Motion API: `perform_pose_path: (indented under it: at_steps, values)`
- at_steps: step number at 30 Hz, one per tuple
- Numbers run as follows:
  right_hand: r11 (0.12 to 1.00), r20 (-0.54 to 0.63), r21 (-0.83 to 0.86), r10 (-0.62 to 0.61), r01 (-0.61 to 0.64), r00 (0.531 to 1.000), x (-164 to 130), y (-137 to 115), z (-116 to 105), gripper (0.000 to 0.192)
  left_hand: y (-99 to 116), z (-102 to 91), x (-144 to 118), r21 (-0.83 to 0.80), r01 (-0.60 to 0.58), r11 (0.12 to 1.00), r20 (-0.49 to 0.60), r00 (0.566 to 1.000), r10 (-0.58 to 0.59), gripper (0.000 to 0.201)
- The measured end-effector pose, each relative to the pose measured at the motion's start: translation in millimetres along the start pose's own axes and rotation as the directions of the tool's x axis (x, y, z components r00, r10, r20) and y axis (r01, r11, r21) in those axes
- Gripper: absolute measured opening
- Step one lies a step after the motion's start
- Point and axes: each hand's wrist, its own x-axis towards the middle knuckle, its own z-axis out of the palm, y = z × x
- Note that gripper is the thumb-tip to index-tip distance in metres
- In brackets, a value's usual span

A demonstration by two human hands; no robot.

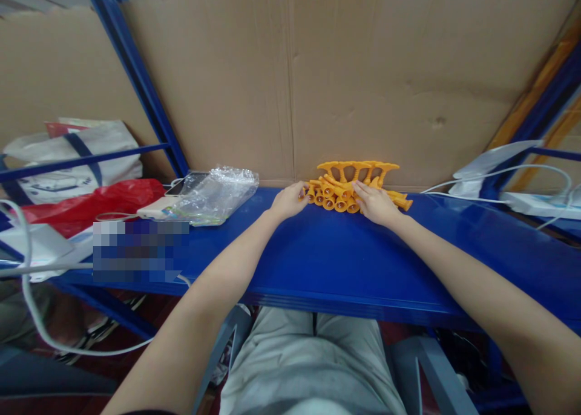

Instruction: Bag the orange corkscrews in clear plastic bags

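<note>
Broadly, the blue bench (345, 251) carries a heap of orange plastic pieces (351, 188) at its far edge, against the cardboard wall (363, 70). The left hand (289, 200) cups the heap's left end, the right hand (374, 203) lies flat on its right part, fingers spread. To keep the heap tidy, both hands should press inward evenly and gently.

Both arms outstretched, fingers (303, 191) curled
</note>
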Motion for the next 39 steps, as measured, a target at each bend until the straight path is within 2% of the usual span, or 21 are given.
perform_pose_path:
  at_steps: [7, 11, 14, 20, 24, 28, 31, 34, 39]
  values:
    - [1.0, 0.021, 0.024, 0.009, -0.009, 1.0, 0, -2, -1, 0.06, -1, -0.7, 1, 0.065, 0.009, 0.998, 0.059, 0.998, -0.012, 0.017]
    - [1.0, 0.034, 0.02, 0.015, -0.016, 0.999, 0, -3, -2, 0.061, -1, -2.8, -2, 0.144, 0.056, 0.988, 0.106, 0.992, -0.072, 0.022]
    - [1.0, 0.042, 0.021, 0.016, -0.016, 0.999, 0, -3, -3, 0.061, -3, -7.2, -4, 0.241, 0.152, 0.959, 0.119, 0.976, -0.184, 0.036]
    - [0.999, 0.032, 0.03, 0.014, -0.015, 0.999, 0, -1, -1, 0.06, -16, -17.4, -2, 0.349, 0.436, 0.829, 0.056, 0.874, -0.483, 0.051]
    - [1.0, 0.028, 0.027, 0.011, -0.012, 1.0, 0, -1, 1, 0.06, -32, -18.4, -2, 0.371, 0.561, 0.74, -0.013, 0.8, -0.6, 0.062]
    - [0.999, 0.059, 0.042, 0.028, -0.03, 0.998, 0, -2, 0, 0.061, -48, -14.8, -6, 0.361, 0.678, 0.64, -0.025, 0.693, -0.72, 0.071]
    - [0.998, 0.038, 0.059, 0.011, -0.014, 0.999, 0, 0, 2, 0.061, -57, -11.5, -10, 0.337, 0.727, 0.599, -0.022, 0.642, -0.767, 0.075]
    - [0.998, 0.025, 0.067, -0.003, 0.001, 1.0, 0, 2, 4, 0.061, -62, -9.6, -12, 0.31, 0.753, 0.58, -0.003, 0.611, -0.792, 0.078]
    - [0.997, 0.057, 0.069, 0.015, -0.019, 0.998, 0, -1, 1, 0.061, -63, -9.3, -13, 0.302, 0.761, 0.575, -0.002, 0.603, -0.798, 0.079]
